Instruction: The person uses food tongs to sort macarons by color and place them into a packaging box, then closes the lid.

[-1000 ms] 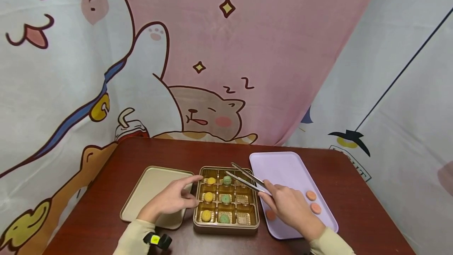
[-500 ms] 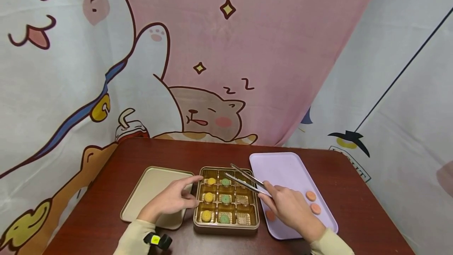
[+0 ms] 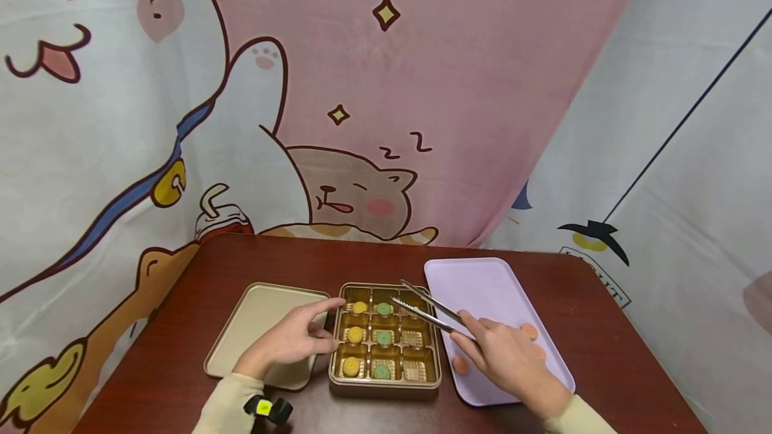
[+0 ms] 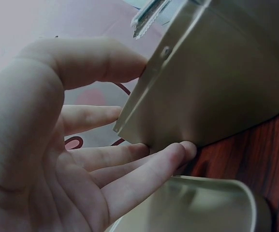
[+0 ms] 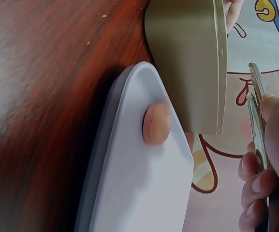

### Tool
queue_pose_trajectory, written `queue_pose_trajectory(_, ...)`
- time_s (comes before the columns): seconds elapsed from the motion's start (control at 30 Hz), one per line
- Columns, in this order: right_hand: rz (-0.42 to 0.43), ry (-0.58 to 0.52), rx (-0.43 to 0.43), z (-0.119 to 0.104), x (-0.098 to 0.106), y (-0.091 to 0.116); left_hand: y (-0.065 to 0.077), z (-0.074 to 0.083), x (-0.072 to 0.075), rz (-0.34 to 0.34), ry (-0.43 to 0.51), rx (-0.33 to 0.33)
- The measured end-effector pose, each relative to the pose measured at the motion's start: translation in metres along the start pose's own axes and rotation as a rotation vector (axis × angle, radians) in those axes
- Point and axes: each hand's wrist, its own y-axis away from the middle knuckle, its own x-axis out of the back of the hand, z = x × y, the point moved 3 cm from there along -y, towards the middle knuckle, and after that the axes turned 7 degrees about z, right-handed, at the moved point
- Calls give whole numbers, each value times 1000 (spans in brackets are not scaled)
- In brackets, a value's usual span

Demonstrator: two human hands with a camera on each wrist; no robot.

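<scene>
My right hand (image 3: 509, 359) grips metal tongs (image 3: 431, 311). Their serrated tips are apart, with nothing between them, over the back right of a gold square tin (image 3: 386, 391). Against the tin's left side rest the spread fingers of my left hand (image 3: 295, 337); the left wrist view shows the fingertips on the tin's wall (image 4: 216, 87). Compartments divide the tin: yellow macarons (image 3: 354, 335) fill the left column, green macarons (image 3: 384, 338) the middle one. Bare ridged bottoms show in the right column, its back compartment partly behind the tongs.
Right of the tin lies a lilac tray (image 3: 476, 286) with orange-pink macarons (image 3: 461, 364) on it, two partly behind my right hand. A flat gold lid (image 3: 259, 317) lies on the left, under my left forearm. The dark red wooden table (image 3: 283, 260) ends at a cartoon curtain.
The tongs have let go of the green macaron, which now sits lower in the back middle compartment. My right hand and the tongs have shifted right. My left hand stays put.
</scene>
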Motion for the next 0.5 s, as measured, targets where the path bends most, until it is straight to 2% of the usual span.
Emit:
queue_pose_trajectory(0.23, 38, 27, 41, 15, 13, 13, 0, 1, 0, -1, 4, -2)
queue_pose_trajectory(0.5, -79, 57, -139, 28, 27, 34, 0, 1, 0, 0, 5, 4)
